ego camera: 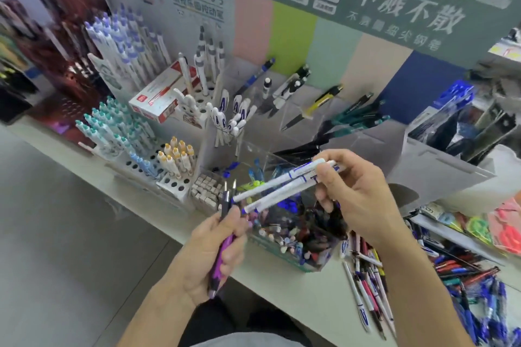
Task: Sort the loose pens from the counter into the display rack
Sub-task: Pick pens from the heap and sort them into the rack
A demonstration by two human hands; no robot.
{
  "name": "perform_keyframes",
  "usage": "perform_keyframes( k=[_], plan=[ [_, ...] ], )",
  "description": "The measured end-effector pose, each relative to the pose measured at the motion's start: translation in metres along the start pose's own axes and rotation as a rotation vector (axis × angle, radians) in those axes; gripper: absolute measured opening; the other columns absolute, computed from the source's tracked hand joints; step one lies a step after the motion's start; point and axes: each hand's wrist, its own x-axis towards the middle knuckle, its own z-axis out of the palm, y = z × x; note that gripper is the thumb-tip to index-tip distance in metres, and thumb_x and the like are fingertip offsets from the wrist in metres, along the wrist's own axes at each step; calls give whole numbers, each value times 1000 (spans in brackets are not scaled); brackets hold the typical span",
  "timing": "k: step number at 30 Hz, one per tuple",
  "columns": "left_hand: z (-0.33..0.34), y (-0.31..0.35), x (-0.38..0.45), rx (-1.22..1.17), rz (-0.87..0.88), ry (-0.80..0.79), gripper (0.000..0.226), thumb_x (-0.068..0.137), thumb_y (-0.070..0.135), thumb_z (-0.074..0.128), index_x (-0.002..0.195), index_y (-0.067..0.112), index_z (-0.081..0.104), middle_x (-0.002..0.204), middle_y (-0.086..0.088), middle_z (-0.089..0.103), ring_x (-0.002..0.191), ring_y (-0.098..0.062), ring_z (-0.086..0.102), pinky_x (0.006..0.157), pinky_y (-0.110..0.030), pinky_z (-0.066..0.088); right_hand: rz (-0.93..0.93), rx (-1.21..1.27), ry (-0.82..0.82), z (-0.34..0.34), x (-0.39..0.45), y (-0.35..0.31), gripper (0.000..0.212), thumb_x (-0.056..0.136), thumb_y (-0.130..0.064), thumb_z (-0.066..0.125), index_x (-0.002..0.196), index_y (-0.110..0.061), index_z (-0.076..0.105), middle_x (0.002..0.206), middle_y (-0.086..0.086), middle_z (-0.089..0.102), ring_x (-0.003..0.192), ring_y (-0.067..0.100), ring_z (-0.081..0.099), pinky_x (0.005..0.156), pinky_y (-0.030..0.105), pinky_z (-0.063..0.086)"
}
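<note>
Two slim white plastic pens with blue print lie pinched in the right hand at three o'clock, while the left hand at seven o'clock grips purple pens.

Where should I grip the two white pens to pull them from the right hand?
Grip the two white pens at their free lower-left ends, coming from the left. The right hand covers their upper-right ends, while the barrels jut out bare toward the left hand, which already holds purple pens.
</note>
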Motion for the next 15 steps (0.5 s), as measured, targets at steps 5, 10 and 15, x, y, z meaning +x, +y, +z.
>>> perform_keyframes(
  k=[5,10,15],
  plan=[
    [-1,29,10,-106,194,24,49,68,41,91,88,11,57,62,-2,37,35,-8,33,30,-18,34,-149,67,267,8,17,-13,10,99,-24,60,103,-18,66,68,13,67,53,24,60,54,35,54],
    [-10,63,23,103,129,27,39,78,39,78,80,11,51,55,-6,34,36,-13,32,33,-20,33,-348,-104,398,36,51,-31,6,100,-23,61,103,-26,64,72,0,67,59,17,64,57,29,54],
    [-30,107,37,-14,12,-73,47,72,29,80,108,9,57,71,-9,48,43,-14,40,35,-23,37,-463,-482,397,80,95,-34,13,100,-16,60,108,-7,66,93,-1,65,71,10,58,69,23,51]
  ],
)
